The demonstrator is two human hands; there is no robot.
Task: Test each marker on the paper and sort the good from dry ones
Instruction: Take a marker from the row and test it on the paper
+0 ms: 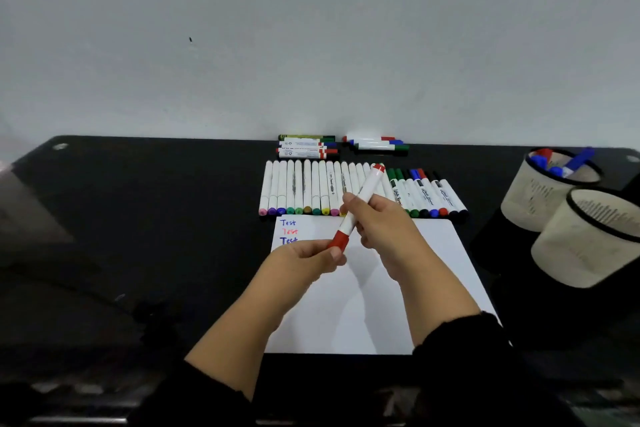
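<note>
Above the paper [363, 288] — red-capped white marker [358, 206] | tilted | both hands gripping

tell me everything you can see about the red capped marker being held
The white-barrelled marker with a red cap looks like smooth plastic, with a red cap at its near end and a red plug at its far end. It is held in the air above the white sheet of paper, slanting from lower left up to the right. The left hand pinches the cap, still on; the right hand grips the barrel's middle. No print on it is readable.
</note>
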